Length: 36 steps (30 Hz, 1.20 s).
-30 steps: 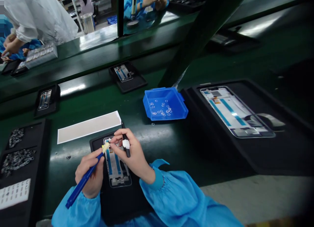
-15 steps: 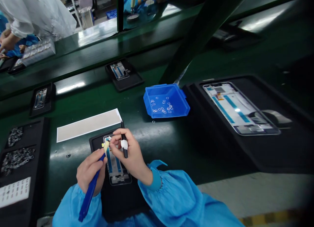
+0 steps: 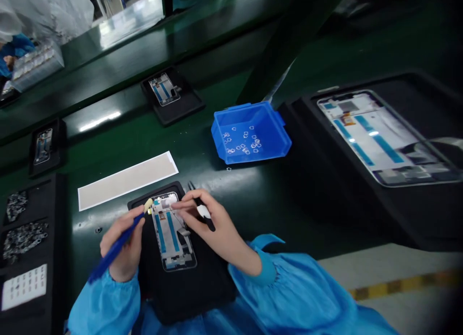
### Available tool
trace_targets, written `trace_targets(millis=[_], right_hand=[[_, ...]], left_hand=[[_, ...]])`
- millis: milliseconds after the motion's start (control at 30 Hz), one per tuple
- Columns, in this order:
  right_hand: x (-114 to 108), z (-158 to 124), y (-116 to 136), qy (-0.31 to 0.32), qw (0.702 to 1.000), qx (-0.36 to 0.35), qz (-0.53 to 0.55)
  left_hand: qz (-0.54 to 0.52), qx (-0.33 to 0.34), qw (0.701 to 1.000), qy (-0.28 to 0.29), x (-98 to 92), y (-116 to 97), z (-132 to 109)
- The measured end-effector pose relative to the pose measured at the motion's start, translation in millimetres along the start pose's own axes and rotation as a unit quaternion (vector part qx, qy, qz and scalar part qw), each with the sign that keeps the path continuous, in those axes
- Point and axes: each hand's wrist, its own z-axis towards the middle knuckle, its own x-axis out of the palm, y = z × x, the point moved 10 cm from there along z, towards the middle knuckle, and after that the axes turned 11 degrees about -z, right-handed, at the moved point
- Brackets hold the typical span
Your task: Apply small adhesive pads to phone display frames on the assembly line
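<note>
A phone frame [image 3: 172,231] with two blue strips lies in a black tray [image 3: 191,286] in front of me. My left hand [image 3: 121,248] is closed round a blue stick tool [image 3: 114,250]; its pale yellow tip rests at the frame's top left corner. My right hand [image 3: 210,219] is closed on black tweezers [image 3: 200,209] with a white band, and its fingertips press on the top edge of the frame.
A blue bin [image 3: 251,132] with several small white parts stands behind. A pale strip of paper [image 3: 127,179] lies left of it. Black trays of small metal parts [image 3: 25,233] sit at far left, a large tray with another frame [image 3: 383,137] at right. More trayed frames ride the belt [image 3: 164,90].
My right hand has shifted right along the frame's top edge and lowered. The left hand's tool tip stays at the corner. The view has tilted down.
</note>
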Motion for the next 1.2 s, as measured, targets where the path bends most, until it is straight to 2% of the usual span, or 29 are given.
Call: trace_targets(millis=[33, 100, 200, 333, 600, 867, 1200], right_hand=[[-8, 4, 2, -0.026, 0.996, -0.031, -0.084], [-15, 12, 5, -0.058, 0.965, -0.08, -0.244], [-4, 25, 4, -0.045, 0.924, -0.129, -0.357], [13, 30, -1, 0.0, 0.924, -0.15, -0.351], [15, 25, -6, 0.012, 0.939, -0.148, -0.311], [16, 24, -6, 0.002, 0.934, -0.156, -0.32], [16, 23, -5, 0.004, 0.93, -0.155, -0.333]], left_hand=[[0.011, -0.017, 1.0, 0.02, 4.5, 3, 6], [0.033, -0.063, 0.996, 0.058, 13.7, 15, 15], [0.044, -0.13, 0.985, 0.105, 26.8, 35, 18], [0.066, -0.151, 0.974, 0.154, 41.9, 41, 16], [0.145, -0.112, 0.956, 0.229, 56.5, 22, 20], [0.189, -0.05, 0.946, 0.257, 68.1, 8, 25], [0.194, -0.034, 0.942, 0.272, 75.4, 4, 26]])
